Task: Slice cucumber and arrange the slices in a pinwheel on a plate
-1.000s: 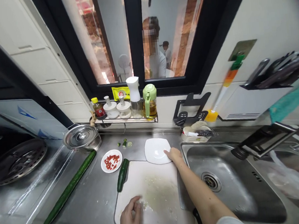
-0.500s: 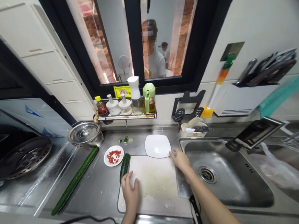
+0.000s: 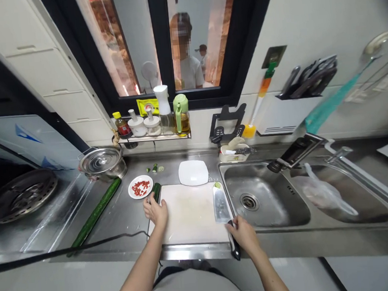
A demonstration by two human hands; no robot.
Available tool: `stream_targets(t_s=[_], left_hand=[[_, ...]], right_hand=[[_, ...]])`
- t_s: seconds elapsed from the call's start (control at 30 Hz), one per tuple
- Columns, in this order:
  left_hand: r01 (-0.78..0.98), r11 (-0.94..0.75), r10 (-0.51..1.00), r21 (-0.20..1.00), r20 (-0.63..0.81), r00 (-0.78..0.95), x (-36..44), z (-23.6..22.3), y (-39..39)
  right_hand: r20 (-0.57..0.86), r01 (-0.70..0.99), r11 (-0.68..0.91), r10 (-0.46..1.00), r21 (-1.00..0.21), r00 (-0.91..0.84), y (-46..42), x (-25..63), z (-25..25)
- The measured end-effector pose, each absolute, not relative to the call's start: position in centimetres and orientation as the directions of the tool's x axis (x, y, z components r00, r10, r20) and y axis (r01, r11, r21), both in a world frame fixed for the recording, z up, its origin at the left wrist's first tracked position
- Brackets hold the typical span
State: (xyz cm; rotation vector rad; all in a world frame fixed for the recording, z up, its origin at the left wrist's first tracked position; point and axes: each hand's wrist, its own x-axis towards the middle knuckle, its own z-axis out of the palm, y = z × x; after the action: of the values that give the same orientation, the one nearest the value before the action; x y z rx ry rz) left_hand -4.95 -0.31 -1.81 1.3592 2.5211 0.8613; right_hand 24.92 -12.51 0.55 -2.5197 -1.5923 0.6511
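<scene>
My left hand (image 3: 156,211) is curled over the lower part of a short cucumber piece (image 3: 156,189) at the left edge of the white cutting board (image 3: 187,218); the hand hides that part. My right hand (image 3: 245,233) has its fingers closed at the black handle of a kitchen knife (image 3: 222,206). The knife's wide blade lies flat along the right side of the board, with a small cucumber end (image 3: 217,185) by its tip. A white square plate (image 3: 193,172) sits just behind the board. Left of it, a round white plate (image 3: 133,190) holds chopped red bits.
A long cucumber (image 3: 94,216) and a lidded steel pot (image 3: 105,164) are on the left. Cucumber scraps (image 3: 155,168) lie behind the board. On the right is a steel sink (image 3: 269,197) with a plastic bag (image 3: 323,193). A black cable (image 3: 87,247) crosses the counter's front left.
My right hand has left the white square plate and come back to the knife handle. The knife sits further onto the board. My left hand has moved up over the short cucumber piece.
</scene>
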Motion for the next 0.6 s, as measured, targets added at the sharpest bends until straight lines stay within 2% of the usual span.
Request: stream_targets(t_s=[0.1, 0.27, 0.47, 0.6], left_hand=[[0.75, 0.468, 0.801, 0.468, 0.133, -0.583, -4.8, -2.1, 0.6], [0.717, 0.556, 0.756, 0.419, 0.102, -0.646, -4.4, -2.0, 1.9], [0.765, 0.525, 0.805, 0.372, 0.073, -0.589, -4.2, -1.9, 3.0], [0.786, 0.514, 0.84, 0.344, -0.015, -0.542, -5.9, -1.6, 3.5]], right_hand=[[-0.336, 0.823, -0.477, 0.864, -0.31, 0.375, -12.6, 24.1, 0.5], [-0.389, 0.813, -0.508, 0.836, -0.283, 0.387, -12.4, 23.5, 0.9], [-0.44, 0.82, -0.508, 0.82, -0.262, 0.367, -12.0, 23.7, 0.9], [-0.464, 0.83, -0.503, 0.811, -0.241, 0.357, -11.5, 23.8, 0.7]])
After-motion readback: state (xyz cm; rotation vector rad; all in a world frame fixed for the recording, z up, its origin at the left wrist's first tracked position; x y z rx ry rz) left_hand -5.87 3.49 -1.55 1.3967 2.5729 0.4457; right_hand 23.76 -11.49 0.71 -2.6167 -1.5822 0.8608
